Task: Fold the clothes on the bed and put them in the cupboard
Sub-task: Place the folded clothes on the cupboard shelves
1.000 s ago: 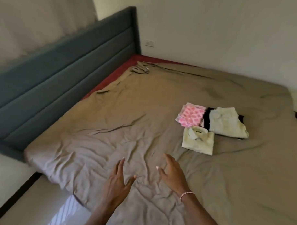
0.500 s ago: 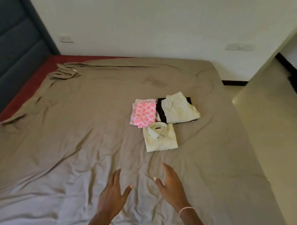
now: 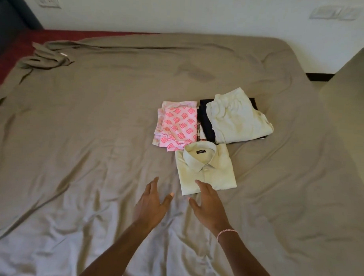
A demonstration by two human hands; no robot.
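Pale-green folded shirt [image 3: 205,168] mid-bed, nearest the bed's [image 3: 74,134] near edge; left hand [image 3: 151,206] and right hand [image 3: 208,207], fingers spread, empty, flank it, probably to lift.

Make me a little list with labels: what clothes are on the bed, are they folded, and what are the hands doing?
clothes: pale green shirt, pink patterned cloth, cream garment lying on a black garment
folded: all look folded
place: grouped together on the brown sheet, shirt nearest the person
left hand: open, holding nothing, just left of the shirt
right hand: open, fingers at the shirt's near edge; touching or not, cannot tell
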